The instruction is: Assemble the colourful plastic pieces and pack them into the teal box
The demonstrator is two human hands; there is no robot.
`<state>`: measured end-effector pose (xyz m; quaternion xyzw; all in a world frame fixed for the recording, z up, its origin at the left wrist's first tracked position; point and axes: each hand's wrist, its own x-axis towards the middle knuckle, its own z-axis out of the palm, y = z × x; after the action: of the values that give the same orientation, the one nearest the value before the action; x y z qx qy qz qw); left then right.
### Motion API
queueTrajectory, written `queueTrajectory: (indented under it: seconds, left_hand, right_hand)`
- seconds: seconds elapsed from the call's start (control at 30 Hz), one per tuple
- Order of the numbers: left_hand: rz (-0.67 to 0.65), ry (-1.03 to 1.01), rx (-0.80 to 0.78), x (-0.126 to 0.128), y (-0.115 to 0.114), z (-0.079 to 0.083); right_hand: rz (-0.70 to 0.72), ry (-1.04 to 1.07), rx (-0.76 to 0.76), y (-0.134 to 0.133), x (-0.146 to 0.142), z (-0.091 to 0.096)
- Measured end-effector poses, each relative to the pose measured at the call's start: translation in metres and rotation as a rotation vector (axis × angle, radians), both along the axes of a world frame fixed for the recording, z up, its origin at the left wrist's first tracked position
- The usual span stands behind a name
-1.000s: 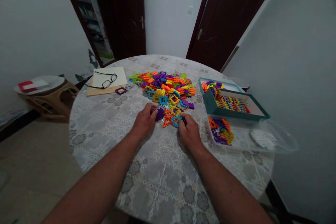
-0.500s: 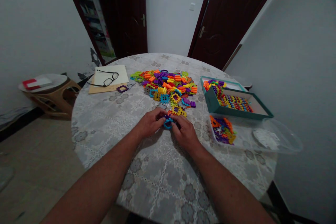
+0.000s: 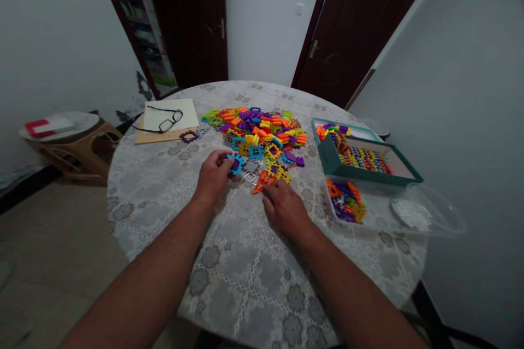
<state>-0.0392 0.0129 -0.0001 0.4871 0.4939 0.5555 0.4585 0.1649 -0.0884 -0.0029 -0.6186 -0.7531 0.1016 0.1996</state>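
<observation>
dark doors stood at frame top, above a round patterned table. a green box and clear tray sat right, a colourful pile centre. below it, the left hand pinched a blue-purple piece; the right hand touched an orange piece, grip unclear.

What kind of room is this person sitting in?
Probably a room in a home: a round table with a flower-patterned tablecloth, dark panelled doors with lever handles, and eyeglasses lying on paper all look domestic.
</observation>
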Motion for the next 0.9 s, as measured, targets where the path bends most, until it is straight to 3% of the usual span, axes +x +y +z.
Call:
queueTrajectory:
  seconds: [0.13,0.43,0.57,0.67,0.73,0.9]
  left_hand:
    - [0.008,-0.018,-0.009,0.006,0.0,-0.004]
    - [-0.035,0.029,0.003,0.006,0.007,-0.016]
    - [-0.083,0.027,0.017,0.004,0.004,-0.011]
    - [-0.2,0.045,0.038,0.003,-0.003,0.0]
    - [-0.321,0.091,0.053,0.003,-0.009,0.006]
    - [-0.643,0.275,0.08,0.008,-0.022,0.003]
  right_hand:
    - [0.014,-0.114,-0.046,-0.009,-0.01,0.009]
    - [0.167,-0.096,-0.053,-0.025,-0.011,0.022]
    - [0.159,-0.122,-0.127,-0.026,-0.012,0.022]
    - [0.138,-0.061,-0.142,-0.029,-0.002,0.033]
    - [0.104,0.005,-0.065,-0.031,0.016,0.045]
    - [-0.225,-0.039,0.221,-0.038,0.085,0.071]
